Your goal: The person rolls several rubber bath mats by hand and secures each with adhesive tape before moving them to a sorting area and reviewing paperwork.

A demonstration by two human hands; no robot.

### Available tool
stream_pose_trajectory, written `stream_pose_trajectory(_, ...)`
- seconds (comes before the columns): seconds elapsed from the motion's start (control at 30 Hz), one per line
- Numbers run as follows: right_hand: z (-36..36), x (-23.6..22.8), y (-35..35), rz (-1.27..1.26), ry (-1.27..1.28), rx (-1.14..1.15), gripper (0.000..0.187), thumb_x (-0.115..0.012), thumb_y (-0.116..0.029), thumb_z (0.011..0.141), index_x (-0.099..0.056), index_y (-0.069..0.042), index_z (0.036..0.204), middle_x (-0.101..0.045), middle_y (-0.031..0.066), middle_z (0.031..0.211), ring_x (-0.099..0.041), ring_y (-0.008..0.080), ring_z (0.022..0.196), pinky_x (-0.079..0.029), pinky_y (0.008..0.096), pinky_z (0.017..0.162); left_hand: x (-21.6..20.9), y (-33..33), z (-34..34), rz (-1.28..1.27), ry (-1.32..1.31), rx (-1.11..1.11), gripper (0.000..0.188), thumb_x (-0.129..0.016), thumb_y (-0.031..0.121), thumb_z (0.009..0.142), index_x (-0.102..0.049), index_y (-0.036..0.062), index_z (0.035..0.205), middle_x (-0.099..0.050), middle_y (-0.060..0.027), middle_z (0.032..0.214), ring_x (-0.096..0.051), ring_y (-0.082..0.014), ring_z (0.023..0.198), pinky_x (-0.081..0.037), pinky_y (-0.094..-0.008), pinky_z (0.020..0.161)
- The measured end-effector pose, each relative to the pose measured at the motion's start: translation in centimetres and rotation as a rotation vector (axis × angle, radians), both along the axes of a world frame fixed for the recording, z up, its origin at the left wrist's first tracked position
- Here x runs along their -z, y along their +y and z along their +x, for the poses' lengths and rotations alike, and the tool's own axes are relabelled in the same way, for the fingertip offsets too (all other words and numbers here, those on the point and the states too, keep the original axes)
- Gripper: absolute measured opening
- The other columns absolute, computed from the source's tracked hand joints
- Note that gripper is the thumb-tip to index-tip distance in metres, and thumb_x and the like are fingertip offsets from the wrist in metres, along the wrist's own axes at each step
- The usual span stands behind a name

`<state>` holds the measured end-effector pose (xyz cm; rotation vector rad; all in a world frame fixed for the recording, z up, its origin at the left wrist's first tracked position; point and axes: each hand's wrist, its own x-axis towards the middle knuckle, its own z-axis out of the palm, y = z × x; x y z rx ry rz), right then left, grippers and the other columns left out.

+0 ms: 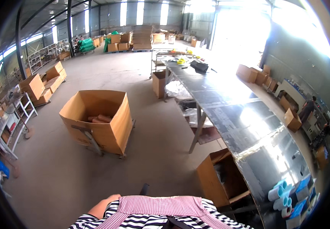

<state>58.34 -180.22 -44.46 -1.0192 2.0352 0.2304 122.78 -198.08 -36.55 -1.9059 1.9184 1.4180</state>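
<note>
Neither of my hands shows; the body and the lower edge of the view hide them. Part of my bare left arm (103, 207) comes out of a black-and-white striped sleeve beside a pink checked apron (159, 205). A short dark bar (144, 189) sticks up just beyond the apron; what it belongs to is hidden. Ahead to the left stands a large open cardboard box (121, 128) on a wheeled frame, with several brownish rolls (101, 119) inside. Closest on my right is an open carton (212, 182), beside the long dark-topped table (245, 126).
Light-blue tubes (275, 193) and blue-and-grey pieces (299, 208) lie on the table's near end. A dark bundle (199, 66) and yellow items (181, 61) are farther along it. Left are cartons (33, 88) and a standing fan (10, 100). A person (307, 108) stands by machinery at right.
</note>
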Motion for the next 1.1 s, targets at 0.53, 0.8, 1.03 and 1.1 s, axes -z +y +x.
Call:
stream_pose_trajectory(0.53,4.5,-2.8,-59.8,-0.417,-0.335,-0.062,0.039,-0.065,-0.029,0.094,-0.065,-0.007,0.126,-0.072,0.0149,0.115,-0.07,0.0272,0.104,-0.056,0.0392,0.091,9.5,-47.3,-1.0,0.29,-0.17,-0.059,0.035,-0.073,0.035,0.084,-0.069,0.0067,0.105,-0.071,-0.0184,0.106,-0.068,-0.0319,0.097,-0.054,-0.0426,0.083)
stream_pose_trajectory(0.8,-2.0,0.0,-70.3,0.064,-0.149,0.218,0.038,-0.063,-0.028,0.095,-0.065,-0.007,0.126,-0.07,0.0173,0.117,-0.068,0.0294,0.108,-0.054,0.0399,0.094,0.4,-85.5,-15.5,-0.452,0.245,0.075,0.037,-0.074,0.034,0.084,-0.067,0.0052,0.106,-0.07,-0.0157,0.102,-0.068,-0.0309,0.095,-0.055,-0.0407,0.083)
stream_pose_trajectory(1.03,-7.8,1.4,-99.5,-0.012,-0.165,-0.016,0.037,-0.061,-0.028,0.096,-0.065,-0.007,0.126,-0.069,0.0194,0.119,-0.066,0.0313,0.111,-0.052,0.0404,0.096,2.5,-101.0,-17.2,-0.185,0.14,0.13,0.035,-0.07,0.033,0.089,-0.068,0.0078,0.113,-0.071,-0.0159,0.111,-0.067,-0.0305,0.101,-0.052,-0.0402,0.091)
stream_pose_trajectory(1.1,-7.0,-1.2,-111.1,-0.133,-0.201,-0.194,0.037,-0.06,-0.027,0.096,-0.065,-0.007,0.126,-0.069,0.02,0.12,-0.066,0.0318,0.111,-0.051,0.0406,0.097,3.4,-102.8,-15.3,0.061,0.051,0.084,0.035,-0.069,0.033,0.089,-0.068,0.0077,0.113,-0.071,-0.0161,0.112,-0.067,-0.0308,0.102,-0.052,-0.0404,0.092)
